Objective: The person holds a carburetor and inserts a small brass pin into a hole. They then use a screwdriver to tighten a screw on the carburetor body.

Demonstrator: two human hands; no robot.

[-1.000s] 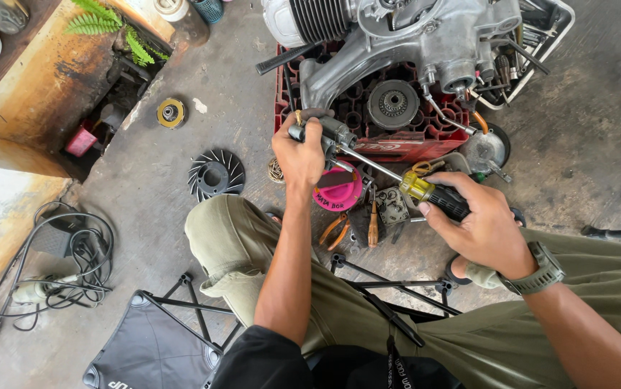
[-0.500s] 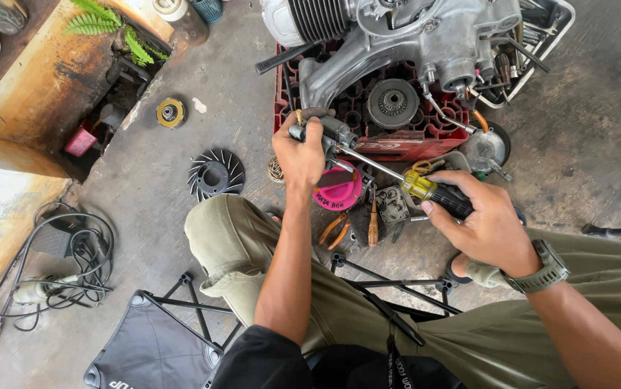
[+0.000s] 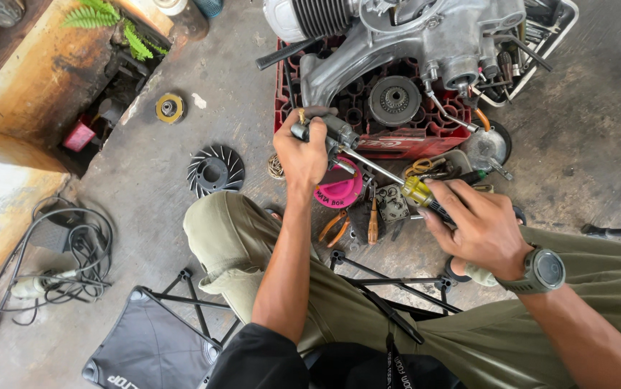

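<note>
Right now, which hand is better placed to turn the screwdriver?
Right. The right hand already grips the yellow screwdriver handle, its shaft running up to the small metal part. The left hand is occupied holding that part.

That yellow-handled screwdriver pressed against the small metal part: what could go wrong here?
The long yellow-handled screwdriver in the right hand points its tip at the small grey metal part gripped by the left hand. If the tip slips, it may well jab those fingers.

The part is held in mid-air, so it could drop among the loose tools on the concrete floor.
</note>
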